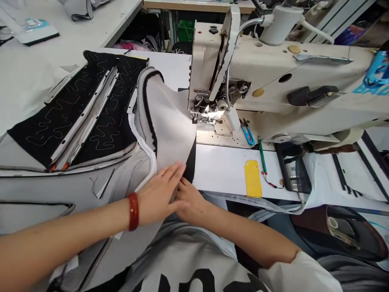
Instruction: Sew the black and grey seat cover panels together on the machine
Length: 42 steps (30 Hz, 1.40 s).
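Note:
A large grey fabric cover [170, 121] with black stitched panels, white edging strips and black piping lies across the table, one edge reaching the sewing machine's [209, 117] lit needle area. My left hand [159, 192], with a red bangle at the wrist, rests flat on the cover near its front edge, fingers stretched forward. Close against it, my right hand [191, 202] grips the cover's edge beside a black strip [191, 162]; its fingertips are partly hidden by the left hand and the fabric. Whether the needle is in the fabric cannot be made out.
Blue thread snips [247, 132] lie on the machine bed. To the right are a green pen-like tool [261, 156], a yellow tag [253, 178] and a black tray [293, 168]. A light worktable [82, 28] with other pieces stands at the upper left.

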Tool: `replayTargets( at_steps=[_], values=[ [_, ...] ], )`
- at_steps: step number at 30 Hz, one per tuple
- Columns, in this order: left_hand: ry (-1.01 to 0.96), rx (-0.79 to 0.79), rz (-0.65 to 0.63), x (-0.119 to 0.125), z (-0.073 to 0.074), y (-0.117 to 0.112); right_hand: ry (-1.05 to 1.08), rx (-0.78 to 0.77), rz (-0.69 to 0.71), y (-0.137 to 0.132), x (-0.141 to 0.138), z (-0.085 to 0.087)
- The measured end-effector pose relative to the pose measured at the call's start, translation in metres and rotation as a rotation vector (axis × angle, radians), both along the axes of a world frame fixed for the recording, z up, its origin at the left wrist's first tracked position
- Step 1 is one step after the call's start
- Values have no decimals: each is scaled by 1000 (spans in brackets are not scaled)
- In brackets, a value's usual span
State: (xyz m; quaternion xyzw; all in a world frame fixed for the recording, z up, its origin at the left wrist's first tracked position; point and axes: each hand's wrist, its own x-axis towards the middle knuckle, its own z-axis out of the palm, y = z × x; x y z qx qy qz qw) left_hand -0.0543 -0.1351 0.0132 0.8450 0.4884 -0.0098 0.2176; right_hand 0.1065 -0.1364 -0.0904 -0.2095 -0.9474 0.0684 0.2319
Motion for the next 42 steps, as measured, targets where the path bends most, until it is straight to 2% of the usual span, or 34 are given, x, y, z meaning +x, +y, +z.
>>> replayTargets(
  at_steps=[3,5,9,11,15,20,30,35,42],
  values=[
    [86,9,81,18,-32,-10,-18,37,-47,-10,7,-2],
    [140,39,91,20,-38,-3,-25,46,-91,-16,13,1],
    [394,54,124,30,-30,28,-24,33,-191,-19,20,7],
    [460,45,122,39,-25,41,0,85,-242,-17,19,7],
    [428,29,118,54,-24,50,85,264,-224,-16,13,4],
    [413,42,200,64,-33,52,169,287,-224,-16,13,0],
    [490,77,225,80,-39,78,99,260,-201,11,24,2],
    [482,131,235,79,-46,91,81,275,-164,21,24,4],
    [452,119,261,81,-45,115,-45,140,-63,38,20,8]
  ],
)
